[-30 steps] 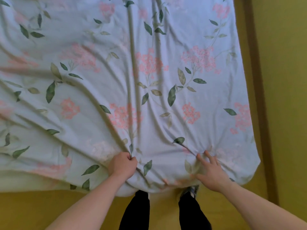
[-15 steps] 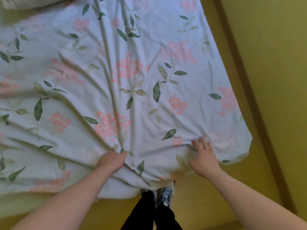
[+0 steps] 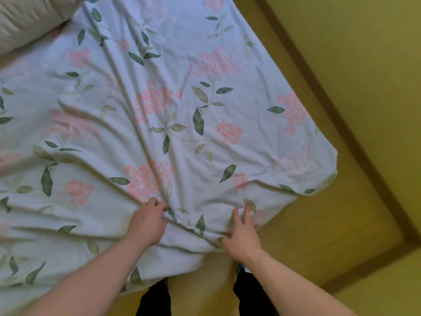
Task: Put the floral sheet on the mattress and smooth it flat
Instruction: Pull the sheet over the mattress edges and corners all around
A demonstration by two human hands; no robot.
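Both hands have slid nearer the pale blue floral cotton sheet's [image 3: 177,124] near edge: left hand [image 3: 148,221] pinches a fold, right hand [image 3: 242,234] presses flat, creases fanning away.

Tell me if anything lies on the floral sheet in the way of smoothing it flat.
Only a beige pillow lies at the far left corner of the pale blue floral sheet. Both hands already touch the sheet's near edge; folds fan out from them.
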